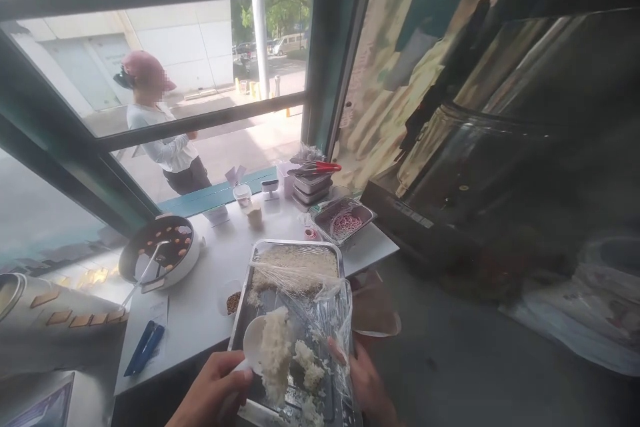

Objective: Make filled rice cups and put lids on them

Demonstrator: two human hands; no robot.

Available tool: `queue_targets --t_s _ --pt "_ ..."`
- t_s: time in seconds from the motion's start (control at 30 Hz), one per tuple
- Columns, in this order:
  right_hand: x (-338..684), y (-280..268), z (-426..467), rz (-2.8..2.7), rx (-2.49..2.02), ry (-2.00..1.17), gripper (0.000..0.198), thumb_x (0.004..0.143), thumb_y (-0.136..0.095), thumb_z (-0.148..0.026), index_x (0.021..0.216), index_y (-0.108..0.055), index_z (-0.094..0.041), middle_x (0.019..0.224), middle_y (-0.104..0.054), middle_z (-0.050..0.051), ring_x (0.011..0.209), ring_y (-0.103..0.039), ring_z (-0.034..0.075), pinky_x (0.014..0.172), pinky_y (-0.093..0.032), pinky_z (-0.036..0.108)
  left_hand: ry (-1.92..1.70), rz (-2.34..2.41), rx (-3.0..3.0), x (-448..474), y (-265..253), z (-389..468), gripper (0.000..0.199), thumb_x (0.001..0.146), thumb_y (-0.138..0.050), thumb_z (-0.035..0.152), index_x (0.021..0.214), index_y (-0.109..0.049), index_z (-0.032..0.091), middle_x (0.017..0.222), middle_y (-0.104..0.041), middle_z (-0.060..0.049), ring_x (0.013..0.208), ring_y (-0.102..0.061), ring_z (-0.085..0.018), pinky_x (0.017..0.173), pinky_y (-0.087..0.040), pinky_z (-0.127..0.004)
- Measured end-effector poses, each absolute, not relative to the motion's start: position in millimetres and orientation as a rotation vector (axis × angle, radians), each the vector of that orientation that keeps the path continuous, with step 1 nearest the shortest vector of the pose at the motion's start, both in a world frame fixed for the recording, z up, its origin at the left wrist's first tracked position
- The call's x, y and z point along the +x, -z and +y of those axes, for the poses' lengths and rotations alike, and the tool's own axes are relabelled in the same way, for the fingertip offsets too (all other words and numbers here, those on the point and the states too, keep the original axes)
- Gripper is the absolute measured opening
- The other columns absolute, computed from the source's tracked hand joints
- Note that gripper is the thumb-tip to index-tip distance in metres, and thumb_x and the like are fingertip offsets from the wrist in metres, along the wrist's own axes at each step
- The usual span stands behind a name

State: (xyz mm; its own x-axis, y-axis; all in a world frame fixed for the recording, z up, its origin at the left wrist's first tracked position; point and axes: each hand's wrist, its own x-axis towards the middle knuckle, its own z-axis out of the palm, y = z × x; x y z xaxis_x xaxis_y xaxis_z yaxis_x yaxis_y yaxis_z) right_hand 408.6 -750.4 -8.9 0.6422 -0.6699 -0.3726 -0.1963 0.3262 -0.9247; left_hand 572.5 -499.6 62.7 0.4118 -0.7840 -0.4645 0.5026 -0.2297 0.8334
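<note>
Head view, left hand (220, 385): your grip is closed round the handle of a white, round-headed paddle (253, 341), held over a silver, rectangular metal tray (244, 300).
Paddle load: a tall heap of clumped white rice (278, 350) covers much of the head and bulges past its edge.
Right hand (369, 377): it rests at the tray's right side, against clear, crinkled plastic film (334, 313); you can't tell from here whether its grip pinches the film or the rim.
Tray: a flat slab of pale grain (295, 261) fills the far end, partly under film; loose white clumps (309, 368) lie nearer you.
Table: the white, flat-topped table (210, 290) also carries a round, pale pot (186, 268) of dark liquid, left of the tray.
Spill risk: tilting the paddle sharply could drop its overhanging rice outside the tray.
Film risk: loose folds could stick to the rice or catch the paddle if your right hand lets them sag.
Tipping risk: the tray's near end seems to overhang the table, so pressing there might tilt it.
</note>
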Motion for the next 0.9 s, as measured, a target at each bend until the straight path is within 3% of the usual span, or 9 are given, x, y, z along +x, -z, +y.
queue_targets --t_s 0.17,0.23,0.33,0.5,0.67,0.8,0.9 --pt "420.6 -0.9 -744.9 0.874 -1.170 0.319 0.071 0.072 -0.084 -0.077 0.115 -0.083 -0.021 0.132 -0.077 0.019 0.132 -0.067 0.042 0.120 -0.051 0.057 1.207 -0.219 1.294 577.4 -62.3 -494.2 0.052 0.082 -0.084 0.062 0.073 -0.073 0.011 0.059 -0.051 0.002 0.048 -0.036 -0.007 0.055 -0.027 -0.026" --pt "427.4 -7.0 -751.1 0.852 -1.192 0.301 0.069 0.073 -0.084 -0.075 0.114 -0.083 -0.021 0.128 -0.078 0.018 0.133 -0.067 0.042 0.124 -0.047 0.059 1.171 -0.189 1.289 574.9 -66.2 -493.7 0.052 0.083 -0.085 0.061 0.071 -0.073 0.012 0.057 -0.048 0.004 0.049 -0.033 -0.007 0.057 -0.031 -0.026" --pt "438.4 -12.4 -766.9 0.774 -1.198 0.258 0.062 0.075 -0.083 -0.073 0.110 -0.084 -0.021 0.117 -0.081 0.017 0.129 -0.069 0.042 0.121 -0.050 0.058 1.102 -0.173 1.338 568.3 -73.1 -495.6 0.050 0.084 -0.084 0.060 0.073 -0.075 0.011 0.057 -0.045 0.005 0.051 -0.031 -0.006 0.059 -0.033 -0.025" --pt "452.3 -21.3 -792.8 0.627 -1.222 0.137 0.057 0.080 -0.079 -0.072 0.102 -0.083 -0.020 0.127 -0.079 0.017 0.128 -0.070 0.037 0.118 -0.053 0.048 1.058 -0.160 1.433 558.7 -70.7 -502.5 0.053 0.085 -0.081 0.062 0.080 -0.076 0.010 0.057 -0.047 0.004 0.046 -0.031 -0.005 0.053 -0.027 -0.025" --pt "456.4 -32.8 -808.3 0.646 -1.208 0.076 0.056 0.069 -0.081 -0.078 0.083 -0.082 -0.024 0.118 -0.082 0.017 0.118 -0.074 0.040 0.107 -0.061 0.049 1.014 -0.105 1.499 563.4 -53.0 -492.1 0.052 0.090 -0.072 0.065 0.085 -0.069 0.013 0.056 -0.053 0.003 0.039 -0.033 -0.006 0.041 -0.016 -0.024" --pt "437.0 11.4 -823.2 0.789 -1.323 0.205 0.043 0.070 -0.082 -0.064 0.089 -0.086 -0.025 0.127 -0.080 0.015 0.128 -0.070 0.041 0.119 -0.053 0.054 0.837 -0.022 1.643 588.7 -42.7 -475.7 0.047 0.095 -0.065 0.061 0.076 -0.055 0.019 0.056 -0.051 0.005 0.039 -0.034 -0.006 0.043 -0.021 -0.024" --pt "408.4 62.4 -842.1 0.875 -1.469 0.281 0.040 0.075 -0.076 -0.057 0.098 -0.088 -0.027 0.129 -0.079 0.014 0.128 -0.070 0.041 0.117 -0.054 0.055 0.700 -0.041 2.051 620.8 -31.2 -472.4 0.045 0.100 -0.050 0.059 0.074 -0.051 0.022 0.060 -0.053 0.003 0.045 -0.042 -0.010 0.045 -0.032 -0.024"
